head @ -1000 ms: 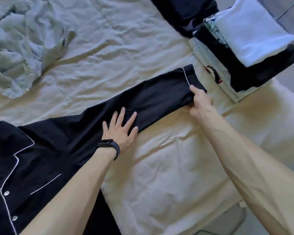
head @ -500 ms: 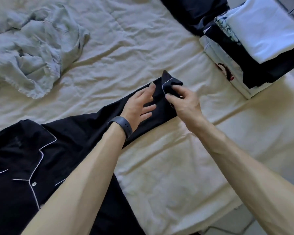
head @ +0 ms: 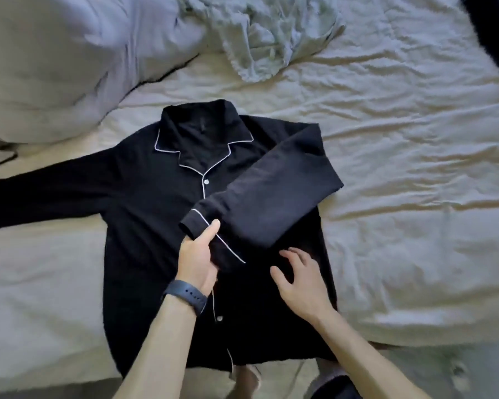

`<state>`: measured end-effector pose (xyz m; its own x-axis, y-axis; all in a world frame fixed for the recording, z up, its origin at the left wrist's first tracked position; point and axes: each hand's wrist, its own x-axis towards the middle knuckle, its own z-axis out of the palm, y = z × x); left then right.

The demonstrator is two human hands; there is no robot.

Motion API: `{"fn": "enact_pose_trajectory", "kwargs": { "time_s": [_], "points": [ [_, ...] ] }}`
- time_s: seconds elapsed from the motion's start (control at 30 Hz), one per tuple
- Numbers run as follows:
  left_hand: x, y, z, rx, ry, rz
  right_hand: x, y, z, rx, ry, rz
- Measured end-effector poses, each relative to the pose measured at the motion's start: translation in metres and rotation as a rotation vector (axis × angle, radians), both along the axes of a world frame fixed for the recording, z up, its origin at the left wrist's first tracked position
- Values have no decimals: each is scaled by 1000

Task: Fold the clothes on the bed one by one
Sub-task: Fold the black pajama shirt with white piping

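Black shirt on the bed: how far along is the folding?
Done: one sleeve lies folded across the black shirt. In hand: left hand grips its cuff, right hand open nearby. Left: the other sleeve, outstretched, and the crumpled grey garment.

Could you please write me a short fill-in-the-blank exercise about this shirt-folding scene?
The left hand grips the folded sleeve by its ____.
The black shirt lies with its buttons facing ____.
The right hand, fingers spread, holds ____.
The dark wristband sits on the ____ wrist.
Missing words: cuff; up; nothing; left.
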<state>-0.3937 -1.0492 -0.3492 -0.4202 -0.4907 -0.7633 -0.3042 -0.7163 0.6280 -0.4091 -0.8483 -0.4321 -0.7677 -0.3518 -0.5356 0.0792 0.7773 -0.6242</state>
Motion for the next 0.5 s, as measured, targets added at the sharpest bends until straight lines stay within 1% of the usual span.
{"fn": "enact_pose_trajectory", "kwargs": {
  "time_s": [0.07, 0.1, 0.13, 0.2, 0.27, 0.33, 0.4, 0.5],
  "points": [
    [66, -26, -8, 37, -25, 99, 38, -3, -25, 283, 17, 302],
    [98, -38, -16, 39, -74, 151, 51, -4, -32, 362, 52, 383],
    [127, -48, -25, 42, -128, 190, 59, -5, -38, 409, 86, 421],
    [178, -65, -46, 20, -275, 204, 65, -11, -43, 462, 106, 428],
    [218, -77, -70, 3, -432, 139, 62, -21, -43, 511, 71, 421],
    [248, -83, -90, -42, -601, 22, 58, -29, -37, 540, 26, 421],
    [263, -87, -104, -152, -729, -107, 55, -34, -31, 538, -2, 382],
    [257, -85, -101, -317, -825, -175, 47, -41, -23, 530, -22, 319]
  ]
}}
